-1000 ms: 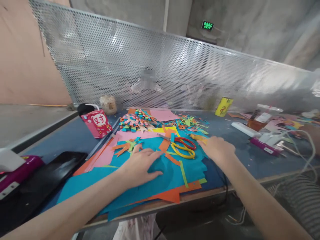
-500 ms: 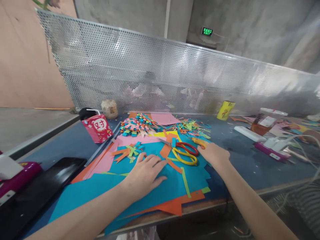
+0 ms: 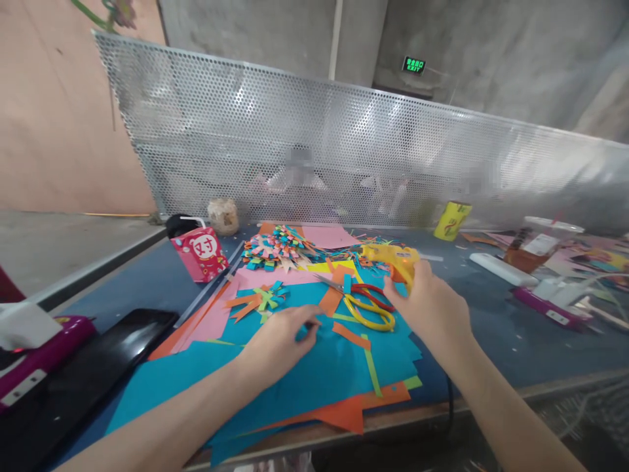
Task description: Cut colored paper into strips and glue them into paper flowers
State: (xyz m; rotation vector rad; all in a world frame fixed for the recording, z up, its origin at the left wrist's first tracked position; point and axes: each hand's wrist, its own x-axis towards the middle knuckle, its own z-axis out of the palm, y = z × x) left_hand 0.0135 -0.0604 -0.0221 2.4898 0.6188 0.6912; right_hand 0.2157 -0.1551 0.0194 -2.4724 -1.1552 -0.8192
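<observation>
My right hand (image 3: 439, 311) is closed around the handle of the yellow glue gun (image 3: 388, 254), with the thumb on the side which is toward me. The nozzle of the gun points to the left side of the worktop (image 3: 496, 331), and its body covers a part of the thin paper strips (image 3: 376, 267) that lie behind it, toward the far edge. My left hand (image 3: 278, 344) is over the large blue paper (image 3: 324, 377), near the front edge of the worktop; its thumb and forefinger are bent toward each other, almost meeting, and I cannot tell if something small is between them.

Between my two hands, a little farther from the front edge, lie the scissors (image 3: 368, 318) with one red and one yellow handle, and just before them an orange strip (image 3: 351, 335). Beyond my left hand there is a small bunch of orange, green and blue strips (image 3: 265, 299). The heap of fringed paper (image 3: 275, 250) lies farther, close to the far edge, where the metal screen (image 3: 275, 98) stands. Toward the left edge I have a pink drink box (image 3: 200, 254) with a white straw
</observation>
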